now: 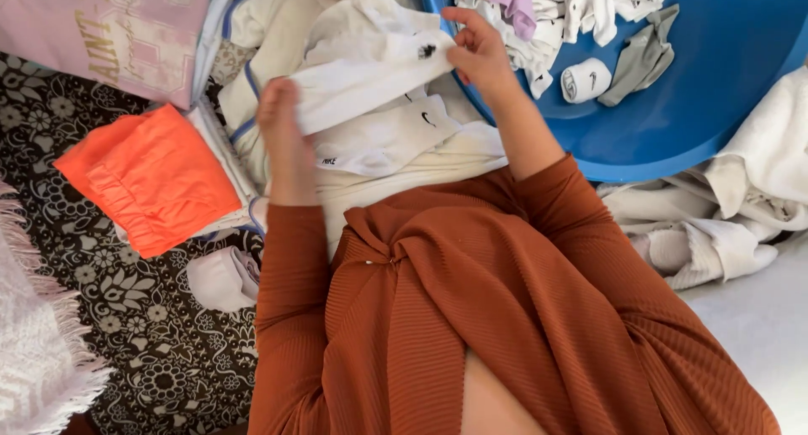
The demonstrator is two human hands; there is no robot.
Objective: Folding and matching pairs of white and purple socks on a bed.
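Note:
My left hand [282, 132] pinches one end of a white sock [370, 77], and my right hand [475, 48] holds its other end, so the sock is stretched between them. Under it lies another white sock [387, 136] on a heap of cream and white clothes [421, 170] in my lap. Rust-orange ribbed sleeves cover both my arms.
A blue plastic basin [699, 90] at upper right holds rolled white socks, a grey sock and a lilac garment. A folded orange garment [156, 178] lies on a stack at left, a pink printed top [109, 31] above it. Crumpled white laundry [715, 225] at right. A black-and-white flowered cover [151, 342] lies underneath.

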